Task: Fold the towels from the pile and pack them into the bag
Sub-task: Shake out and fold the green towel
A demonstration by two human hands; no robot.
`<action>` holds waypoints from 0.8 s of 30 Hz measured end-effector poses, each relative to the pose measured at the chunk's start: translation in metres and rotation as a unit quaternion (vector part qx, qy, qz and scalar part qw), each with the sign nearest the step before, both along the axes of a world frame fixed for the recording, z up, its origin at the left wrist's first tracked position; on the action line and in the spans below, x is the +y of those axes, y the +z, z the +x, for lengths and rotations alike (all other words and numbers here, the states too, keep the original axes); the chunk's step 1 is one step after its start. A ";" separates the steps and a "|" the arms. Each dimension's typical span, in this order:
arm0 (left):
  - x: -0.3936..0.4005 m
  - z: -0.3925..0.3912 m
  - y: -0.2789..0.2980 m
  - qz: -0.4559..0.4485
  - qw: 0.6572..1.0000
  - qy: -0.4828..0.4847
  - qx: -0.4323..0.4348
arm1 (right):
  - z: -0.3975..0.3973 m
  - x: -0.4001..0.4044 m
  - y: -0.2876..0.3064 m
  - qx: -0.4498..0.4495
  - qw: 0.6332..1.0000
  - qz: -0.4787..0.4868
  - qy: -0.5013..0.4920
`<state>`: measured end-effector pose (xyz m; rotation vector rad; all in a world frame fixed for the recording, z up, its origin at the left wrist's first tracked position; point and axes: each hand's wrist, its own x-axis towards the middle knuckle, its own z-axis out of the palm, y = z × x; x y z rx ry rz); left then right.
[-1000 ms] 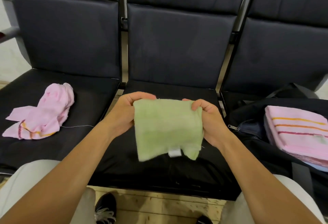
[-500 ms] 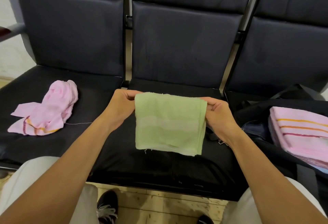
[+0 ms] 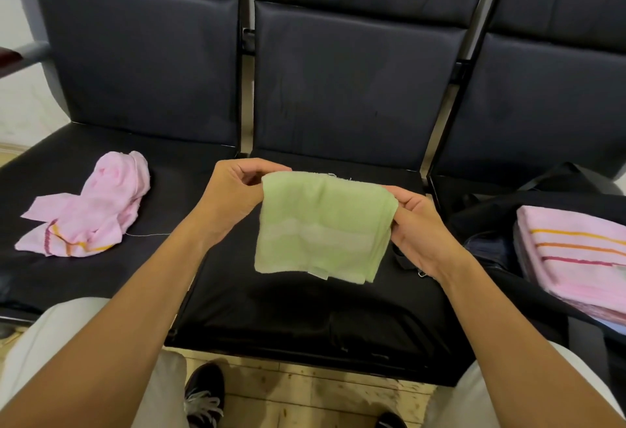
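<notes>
Folding small green terry towel [image 3: 321, 224]: left hand [image 3: 233, 197], right hand [image 3: 418, 224] pinch top corners, apart, above middle seat [image 3: 305, 319]. Next: pack into black bag [image 3: 491, 210] right of seat.

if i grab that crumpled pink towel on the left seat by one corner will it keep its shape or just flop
Probably flop: the crumpled pink towel lies in soft, uneven folds on the left seat. It likely unfurls and hangs, as the green towel sags between the hands. Its loose thread may trail or snag.
</notes>
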<state>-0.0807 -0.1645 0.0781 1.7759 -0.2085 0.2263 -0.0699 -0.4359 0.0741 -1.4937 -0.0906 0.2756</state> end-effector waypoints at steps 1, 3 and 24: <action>-0.001 -0.001 0.001 0.011 1.000 -0.002 0.000 | -0.001 0.001 0.001 0.004 1.000 0.014 0.007; -0.003 -0.002 0.004 0.036 0.999 -0.018 0.025 | -0.002 0.002 0.003 0.012 0.999 0.039 0.016; -0.012 -0.011 0.010 0.039 0.992 -0.089 0.076 | -0.001 0.002 0.003 0.135 0.983 0.117 0.047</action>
